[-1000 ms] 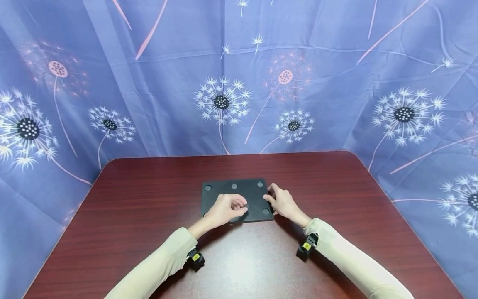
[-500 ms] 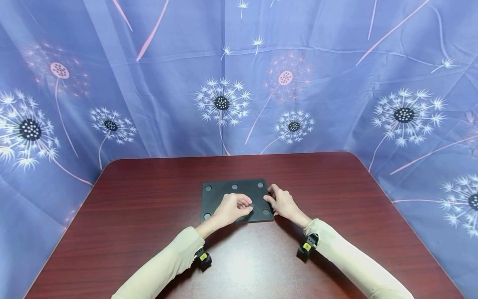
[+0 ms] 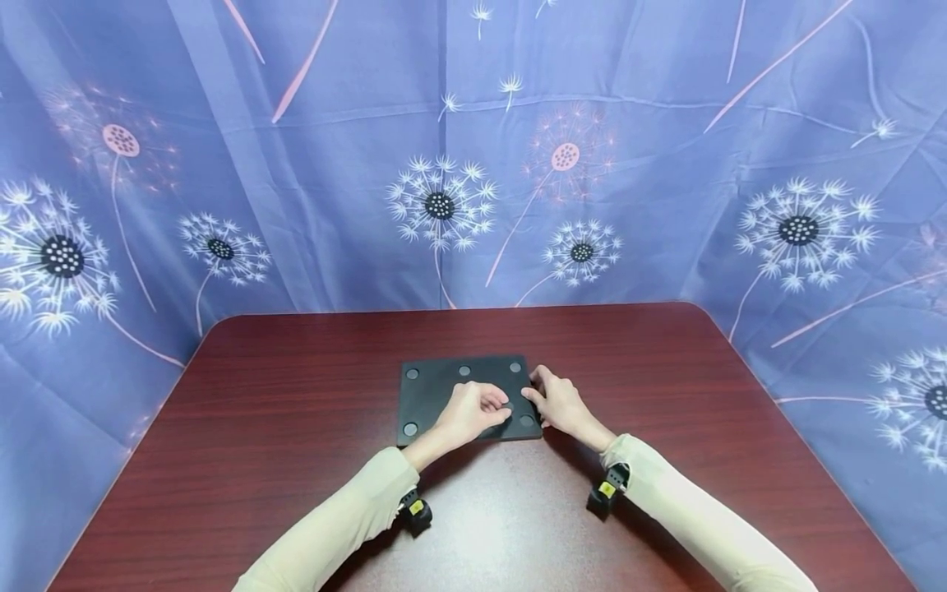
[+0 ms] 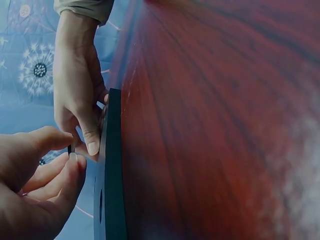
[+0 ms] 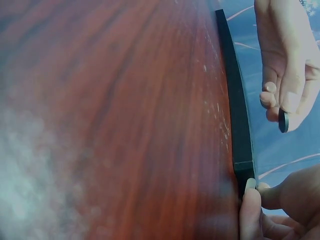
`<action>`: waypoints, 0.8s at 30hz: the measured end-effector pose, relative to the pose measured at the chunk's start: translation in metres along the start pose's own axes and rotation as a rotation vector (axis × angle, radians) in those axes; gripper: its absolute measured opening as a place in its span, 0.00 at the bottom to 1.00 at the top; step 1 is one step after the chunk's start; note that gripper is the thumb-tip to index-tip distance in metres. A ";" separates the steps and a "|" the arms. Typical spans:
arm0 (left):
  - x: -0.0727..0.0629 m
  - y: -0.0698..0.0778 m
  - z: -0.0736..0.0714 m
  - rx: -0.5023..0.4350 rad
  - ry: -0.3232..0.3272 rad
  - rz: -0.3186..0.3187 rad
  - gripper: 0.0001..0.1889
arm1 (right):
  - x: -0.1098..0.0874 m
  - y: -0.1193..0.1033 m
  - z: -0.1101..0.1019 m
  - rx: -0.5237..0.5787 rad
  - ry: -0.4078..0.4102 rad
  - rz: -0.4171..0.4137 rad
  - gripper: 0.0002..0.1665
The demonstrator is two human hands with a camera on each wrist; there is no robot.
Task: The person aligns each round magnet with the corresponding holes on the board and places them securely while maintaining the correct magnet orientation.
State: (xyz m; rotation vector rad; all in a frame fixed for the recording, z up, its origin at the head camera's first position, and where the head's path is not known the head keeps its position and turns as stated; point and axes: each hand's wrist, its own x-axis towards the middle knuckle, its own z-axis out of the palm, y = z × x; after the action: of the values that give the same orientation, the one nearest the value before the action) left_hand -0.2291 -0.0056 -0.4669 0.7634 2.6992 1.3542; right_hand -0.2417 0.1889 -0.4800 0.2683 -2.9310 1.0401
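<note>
A flat black rectangular board (image 3: 432,396) lies on the table, with several grey round spots (image 3: 412,373) along its edges. Above its right half, my left hand (image 3: 468,413) pinches a small dark disc (image 5: 284,121) between thumb and fingers. In the left wrist view the disc (image 4: 70,148) shows edge-on, raised off the board's surface. My right hand (image 3: 560,403) grips the board's right edge, its thumb over the top face. The right wrist view shows its fingertips (image 5: 251,186) against the board's side near a corner.
The reddish-brown wooden table (image 3: 296,386) extends on all sides of the board. Blue curtains (image 3: 340,214) with dandelion prints stand behind it and at both sides. A black wrist camera (image 3: 417,511) hangs under the left forearm, another wrist camera (image 3: 602,493) under the right.
My left hand has moved right across the board toward my right hand, uncovering the near left round spot. The right hand and the board have stayed in place.
</note>
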 end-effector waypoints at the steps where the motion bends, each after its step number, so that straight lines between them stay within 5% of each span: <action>1: 0.001 0.000 0.001 0.006 0.004 0.004 0.07 | 0.000 0.000 0.000 -0.002 0.003 0.002 0.14; 12: 0.007 0.003 0.015 0.024 0.004 0.014 0.06 | 0.001 0.001 -0.001 0.011 -0.027 0.016 0.15; 19: 0.007 0.005 0.017 0.022 0.008 0.079 0.05 | 0.000 0.001 -0.002 0.009 -0.024 -0.001 0.14; 24: 0.008 0.006 0.021 0.040 -0.028 0.028 0.06 | 0.001 0.002 -0.001 0.014 -0.023 -0.016 0.14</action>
State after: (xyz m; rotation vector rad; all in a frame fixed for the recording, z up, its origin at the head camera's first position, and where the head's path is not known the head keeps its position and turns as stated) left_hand -0.2287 0.0166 -0.4734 0.8198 2.7115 1.2889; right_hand -0.2426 0.1909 -0.4799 0.3059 -2.9379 1.0630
